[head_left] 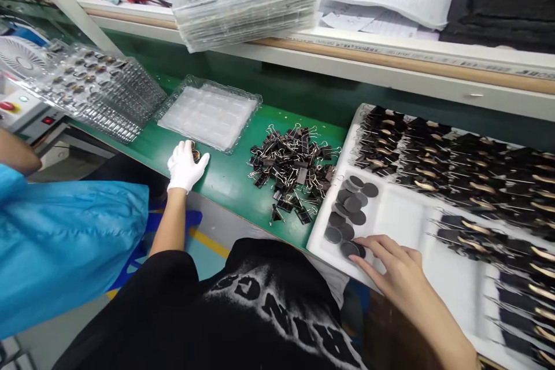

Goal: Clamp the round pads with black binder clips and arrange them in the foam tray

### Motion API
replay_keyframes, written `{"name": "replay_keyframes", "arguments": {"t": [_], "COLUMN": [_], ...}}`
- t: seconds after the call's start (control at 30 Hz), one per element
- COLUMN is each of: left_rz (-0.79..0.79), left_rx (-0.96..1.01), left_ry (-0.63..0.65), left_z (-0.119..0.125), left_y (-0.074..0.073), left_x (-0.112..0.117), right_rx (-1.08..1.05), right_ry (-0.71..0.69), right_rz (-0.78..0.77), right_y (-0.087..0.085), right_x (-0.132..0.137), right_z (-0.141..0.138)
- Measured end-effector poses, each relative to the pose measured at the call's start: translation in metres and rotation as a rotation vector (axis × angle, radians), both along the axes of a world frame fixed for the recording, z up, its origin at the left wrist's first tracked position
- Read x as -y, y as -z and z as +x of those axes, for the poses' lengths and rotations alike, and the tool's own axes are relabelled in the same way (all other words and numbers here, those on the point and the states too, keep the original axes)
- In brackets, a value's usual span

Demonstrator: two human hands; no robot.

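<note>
My left hand [185,166], in a white glove, rests on the green bench with its thumb spread away from the fingers. A small round piece with an orange-tinted rim [196,155] sits in the gap between thumb and forefinger. My bare right hand [392,260] reaches over the white tray, thumb and forefinger closed around the edge of a dark grey disc [360,250]. Several loose dark discs [352,204] lie overlapped beside it in the same compartment. Right of them, black binder clips gripping dark pieces [466,231] fill rows in the white tray [396,214].
A heap of black binder clips [295,165] covers the bench middle. Behind my left hand lies a clear plastic tray [210,115]; stacked trays [102,89] stand farther left. Above runs a shelf [390,66] with more trays [247,6]. A blue-clothed person [73,243] sits at left.
</note>
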State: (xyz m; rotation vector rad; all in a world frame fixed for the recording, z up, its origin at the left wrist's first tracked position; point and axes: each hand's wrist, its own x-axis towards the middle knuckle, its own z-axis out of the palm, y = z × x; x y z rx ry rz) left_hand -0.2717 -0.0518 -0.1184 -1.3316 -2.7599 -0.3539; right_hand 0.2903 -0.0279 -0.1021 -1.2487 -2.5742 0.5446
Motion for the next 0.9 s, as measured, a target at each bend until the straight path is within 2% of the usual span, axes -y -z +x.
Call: {"name": "replay_keyframes", "arguments": {"t": [0.13,0.37,0.47,0.57,0.63,0.77,0.9], "left_rz": [0.004,0.105,0.146,0.078,0.001,-0.059,-0.04], "left_rx": [-0.03,0.015,0.012,-0.029,-0.031,0.035,0.046], "left_ry": [0.047,0.3,0.305,0.167,0.117,0.259,0.429], "left_z": [0.019,0.084,0.097,0.098,0.094,0.08,0.069], "left_y": [0.001,0.016,0.018,0.013,0.008,0.001,0.004], "left_x": [-0.002,0.004,0.003,0.01,0.021,0.04,0.039], "right_rx": [-0.023,-0.118,-0.131,-0.156,-0.192,-0.24,-0.182], "right_ry": [0.004,0.061,0.067,0.062,0.085,0.168,0.269], "right_rz": [-0.096,-0.108,-0.076,-0.038,0.001,0.047,0.061], "right_y": [-0.007,-0.008,-0.009,-0.011,-0.012,-0.01,-0.007], "right_x": [-0.001,-0.003,-0.005,-0.005,-0.004,-0.002,-0.001], "right_z": [-0.002,-0.004,-0.007,-0.008,-0.007,-0.006,-0.009]}}
